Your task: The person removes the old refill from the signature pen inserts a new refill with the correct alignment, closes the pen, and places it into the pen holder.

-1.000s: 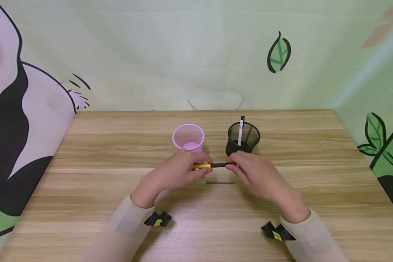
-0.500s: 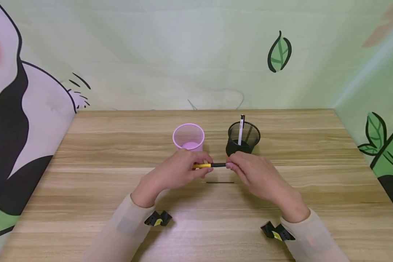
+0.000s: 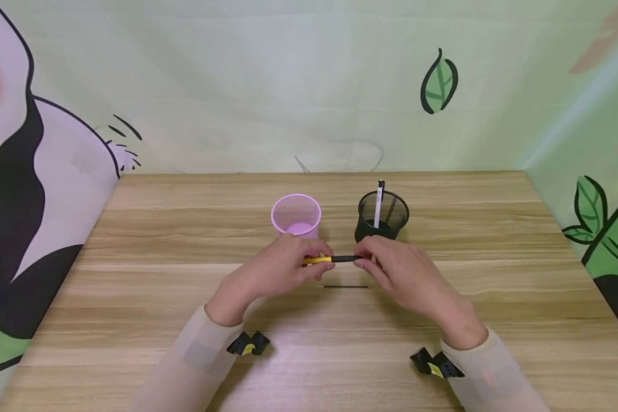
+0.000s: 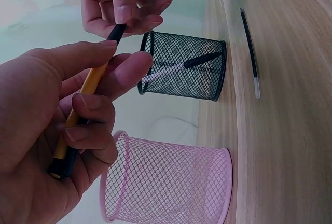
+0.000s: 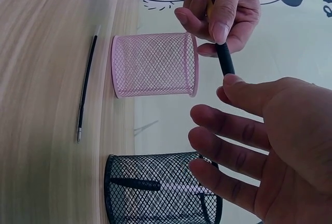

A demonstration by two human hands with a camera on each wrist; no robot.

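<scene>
In the head view a yellow pen with a black grip section [image 3: 316, 260] lies level between both hands, above the table. My left hand [image 3: 280, 266] holds its yellow barrel, with fingers curled round it in the left wrist view. At the pen's black front end, the thumb and index finger of my right hand [image 3: 409, 274] pinch the tip, while the other fingers extend loosely in the right wrist view. Below the hands, a thin black pen refill [image 3: 346, 286] rests on the table. Its clear end shows in the left wrist view.
A pink mesh pen holder [image 3: 296, 197] stands behind my left hand. Behind my right hand is a black mesh pen holder [image 3: 363, 232] with a white-and-black pen [image 3: 378, 206] leaning inside. The wooden table [image 3: 185, 217] meets a printed backdrop [image 3: 268, 86] at its far edge.
Both hands stay nearly in place around the pen. The right fingertips shift very slightly at the black tip. The refill and both holders stay where they were.
</scene>
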